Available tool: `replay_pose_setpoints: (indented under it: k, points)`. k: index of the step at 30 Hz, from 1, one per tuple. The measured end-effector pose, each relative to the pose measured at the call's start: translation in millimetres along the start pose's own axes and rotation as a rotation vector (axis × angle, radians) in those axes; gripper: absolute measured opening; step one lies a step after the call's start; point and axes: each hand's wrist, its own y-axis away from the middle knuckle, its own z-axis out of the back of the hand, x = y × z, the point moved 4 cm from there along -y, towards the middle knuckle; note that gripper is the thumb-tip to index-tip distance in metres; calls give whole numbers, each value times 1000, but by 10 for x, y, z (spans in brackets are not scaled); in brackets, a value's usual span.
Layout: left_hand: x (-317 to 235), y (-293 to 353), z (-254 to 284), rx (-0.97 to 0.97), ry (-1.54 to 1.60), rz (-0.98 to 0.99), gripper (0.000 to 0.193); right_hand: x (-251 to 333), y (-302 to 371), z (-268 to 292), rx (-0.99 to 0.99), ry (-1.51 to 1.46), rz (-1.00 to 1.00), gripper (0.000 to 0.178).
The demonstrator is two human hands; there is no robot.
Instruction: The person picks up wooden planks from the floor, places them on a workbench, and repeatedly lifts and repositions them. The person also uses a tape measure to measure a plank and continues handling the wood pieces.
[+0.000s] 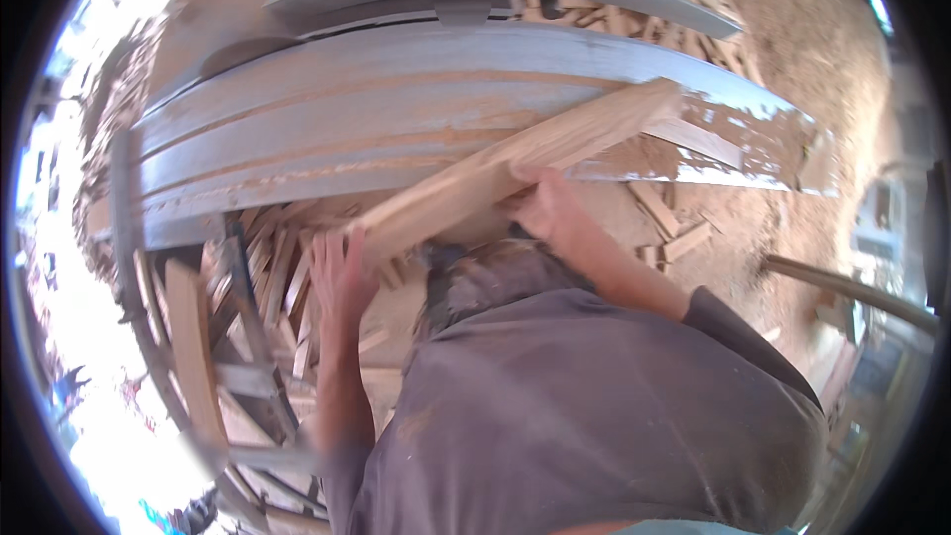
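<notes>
Wooden plank (pixel 515 160) slants from left hand (pixel 343 272) past right hand (pixel 547 206).

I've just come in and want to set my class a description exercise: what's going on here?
A person is handling a long wooden board with both bare hands. The left hand is at its near end; the right hand holds its edge farther along. The board slants over a metal table; whether it rests on it is unclear. Wood scraps lie on the ground.
</notes>
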Motion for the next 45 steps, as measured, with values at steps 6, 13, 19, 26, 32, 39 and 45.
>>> replay_pose_setpoints:
  k: [6,13,19,26,32,39,45]
  points:
    - [-297,827,-113,-153,14,-13,44,-329,141,-117,-54,-172,208,50]
    - [-268,1092,67,-122,53,-6,50,-497,-55,-9,62,-170,172,59]
    - [-94,1215,276,28,235,353,60,-490,-177,-431,385,0,183,56]
    - [20,1330,440,298,692,846,62,-398,-408,-1119,608,40,85,64]
    - [-139,1618,-17,151,1602,1093,79,-408,-738,-1696,507,368,167,35]
    - [-460,1787,-471,-559,1684,1333,51,-395,-938,-2046,454,645,237,33]
    - [-501,1478,-687,-938,1562,1614,50,-381,-1136,-2390,478,860,291,44]
